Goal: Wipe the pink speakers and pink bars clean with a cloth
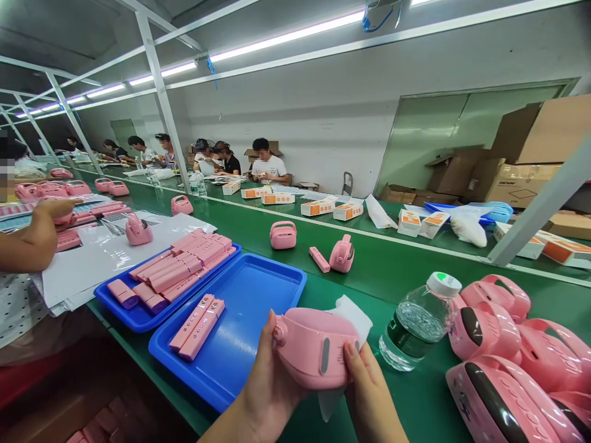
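Observation:
My left hand (270, 387) and my right hand (367, 387) both grip a glossy pink plastic device (314, 347) from either side, holding it above the green workbench (406, 394). A white tissue or sheet (351, 315) sticks out behind the device, and its lower part hangs below it. Just left of my left hand lies a blue plastic tray (258, 289) with two pink bar-shaped pieces (197, 326) in it. A water bottle with a green-marked white cap (419, 320) stands beside my right hand.
Several pink devices (508, 351) are heaped at the right. A second blue tray (166, 277) holds several pink bars. A co-worker's hand (55, 209) reaches over the bench at left. Other people sit along a far bench with white-and-orange boxes (317, 207).

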`<action>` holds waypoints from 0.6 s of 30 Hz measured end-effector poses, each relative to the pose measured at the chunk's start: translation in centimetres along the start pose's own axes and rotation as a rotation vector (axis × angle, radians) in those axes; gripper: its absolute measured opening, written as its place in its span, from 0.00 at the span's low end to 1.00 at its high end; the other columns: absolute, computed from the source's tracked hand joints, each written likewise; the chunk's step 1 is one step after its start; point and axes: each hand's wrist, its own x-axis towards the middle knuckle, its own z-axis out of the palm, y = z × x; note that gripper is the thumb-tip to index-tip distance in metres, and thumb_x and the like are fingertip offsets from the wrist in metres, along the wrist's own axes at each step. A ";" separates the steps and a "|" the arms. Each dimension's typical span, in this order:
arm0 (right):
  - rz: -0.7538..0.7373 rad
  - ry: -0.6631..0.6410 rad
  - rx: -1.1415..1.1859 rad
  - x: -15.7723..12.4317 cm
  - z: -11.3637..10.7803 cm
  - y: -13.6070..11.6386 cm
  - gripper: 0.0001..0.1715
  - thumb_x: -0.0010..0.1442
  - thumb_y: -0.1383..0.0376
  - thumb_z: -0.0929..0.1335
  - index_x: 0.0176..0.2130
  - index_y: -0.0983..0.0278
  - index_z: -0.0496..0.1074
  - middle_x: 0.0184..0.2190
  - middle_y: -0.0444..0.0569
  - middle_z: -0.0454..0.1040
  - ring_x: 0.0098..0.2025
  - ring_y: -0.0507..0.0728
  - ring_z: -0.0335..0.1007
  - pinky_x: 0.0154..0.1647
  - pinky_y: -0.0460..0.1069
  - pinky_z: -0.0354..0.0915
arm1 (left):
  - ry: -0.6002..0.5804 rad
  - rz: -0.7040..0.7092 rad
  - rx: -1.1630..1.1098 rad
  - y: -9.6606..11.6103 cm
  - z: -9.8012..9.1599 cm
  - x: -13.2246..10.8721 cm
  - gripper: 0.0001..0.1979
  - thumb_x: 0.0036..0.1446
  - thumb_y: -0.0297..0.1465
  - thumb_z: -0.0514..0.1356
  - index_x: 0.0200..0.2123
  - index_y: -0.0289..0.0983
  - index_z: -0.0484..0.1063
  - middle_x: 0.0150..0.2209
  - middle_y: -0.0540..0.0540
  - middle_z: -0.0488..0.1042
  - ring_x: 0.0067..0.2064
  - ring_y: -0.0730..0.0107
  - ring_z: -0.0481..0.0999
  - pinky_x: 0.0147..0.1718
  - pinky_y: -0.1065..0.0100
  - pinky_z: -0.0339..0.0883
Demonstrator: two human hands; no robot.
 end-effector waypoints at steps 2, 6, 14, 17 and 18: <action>0.027 0.001 0.043 0.3 -0.5 0.0 0.29 0.52 0.51 0.70 0.49 0.61 0.66 0.46 0.49 0.73 0.49 0.60 0.67 0.50 0.52 0.61 | 0.033 0.147 0.160 0.1 -0.8 0.1 0.20 0.54 0.49 0.54 0.32 0.37 0.71 0.36 0.45 0.75 0.49 0.56 0.70 0.53 0.55 0.57; 0.110 -0.061 0.190 0.8 -0.9 0.2 0.25 0.52 0.54 0.70 0.47 0.61 0.70 0.46 0.48 0.74 0.51 0.60 0.66 0.51 0.51 0.62 | 0.132 0.477 0.517 0.1 -2.4 0.4 0.22 0.47 0.52 0.58 0.34 0.39 0.71 0.40 0.46 0.73 0.52 0.55 0.66 0.55 0.58 0.54; 0.211 -0.220 0.308 1.0 0.0 -0.1 0.24 0.55 0.51 0.67 0.44 0.63 0.74 0.44 0.51 0.76 0.48 0.60 0.69 0.48 0.52 0.64 | 0.195 0.859 0.822 0.5 -2.4 0.8 0.29 0.42 0.55 0.59 0.39 0.38 0.72 0.50 0.41 0.63 0.55 0.50 0.60 0.53 0.60 0.55; 0.295 -0.302 0.227 0.9 -0.3 -1.2 0.27 0.53 0.50 0.68 0.44 0.66 0.74 0.40 0.54 0.76 0.44 0.62 0.71 0.42 0.53 0.66 | 0.090 0.886 1.006 2.2 -2.2 0.6 0.27 0.30 0.56 0.64 0.24 0.39 0.70 0.32 0.44 0.69 0.44 0.54 0.66 0.48 0.61 0.57; 0.307 -0.290 0.189 1.0 -0.5 -1.5 0.27 0.52 0.50 0.68 0.43 0.67 0.75 0.39 0.55 0.77 0.42 0.63 0.72 0.40 0.53 0.67 | 0.061 0.839 1.051 2.8 -2.2 0.5 0.27 0.25 0.55 0.66 0.19 0.39 0.67 0.26 0.47 0.67 0.38 0.58 0.66 0.44 0.63 0.58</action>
